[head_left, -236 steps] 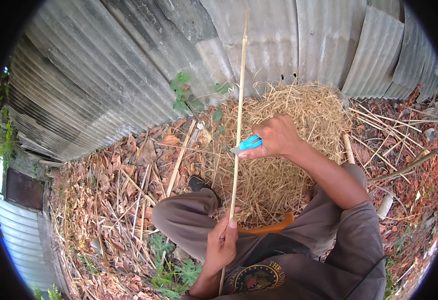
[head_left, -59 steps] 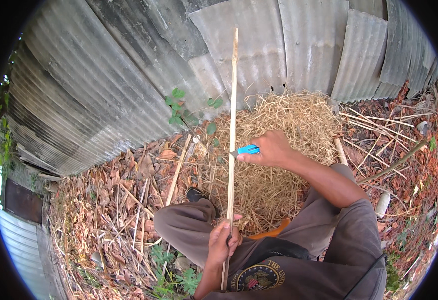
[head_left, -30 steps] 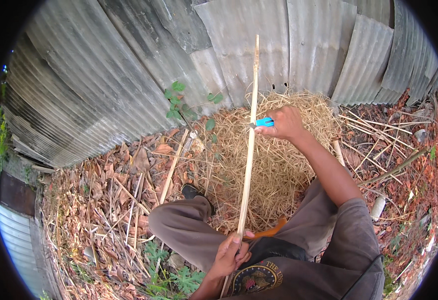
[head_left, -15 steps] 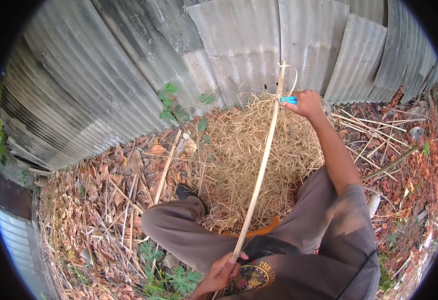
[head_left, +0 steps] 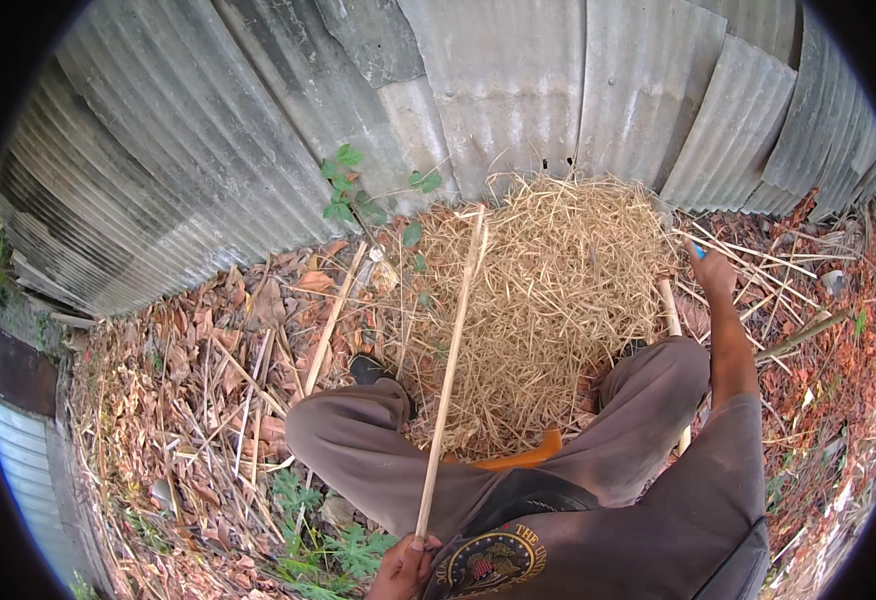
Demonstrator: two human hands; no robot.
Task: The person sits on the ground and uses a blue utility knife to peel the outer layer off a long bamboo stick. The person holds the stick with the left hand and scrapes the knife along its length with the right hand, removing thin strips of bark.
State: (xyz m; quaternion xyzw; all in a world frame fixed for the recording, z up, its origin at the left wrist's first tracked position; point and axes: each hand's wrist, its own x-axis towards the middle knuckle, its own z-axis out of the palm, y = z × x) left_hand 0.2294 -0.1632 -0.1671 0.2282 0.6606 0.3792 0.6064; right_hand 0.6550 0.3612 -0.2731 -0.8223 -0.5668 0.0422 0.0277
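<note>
My left hand (head_left: 405, 567), low in the view by my lap, is closed round the lower end of a long pale strip of split bamboo or wood (head_left: 448, 385). The strip slants up and away over a heap of thin shavings (head_left: 548, 300), its far tip near the heap's back left edge. Out to the right, my right hand (head_left: 718, 274) is closed on a blue-handled knife (head_left: 698, 250), well apart from the strip. Its blade is too small to make out clearly.
A grey corrugated metal wall (head_left: 518, 90) stands behind the heap. Cut sticks (head_left: 758, 265) lie at the right, another stick (head_left: 338, 318) at the left among dry leaves (head_left: 243, 330). An orange curved object (head_left: 523, 458) lies between my legs. Green plants (head_left: 358, 550) grow near my left hand.
My right hand with the knife has left the strip and swung to the right and nearer. The strip's far end has come down and left; the curl of shaving by it is gone.
</note>
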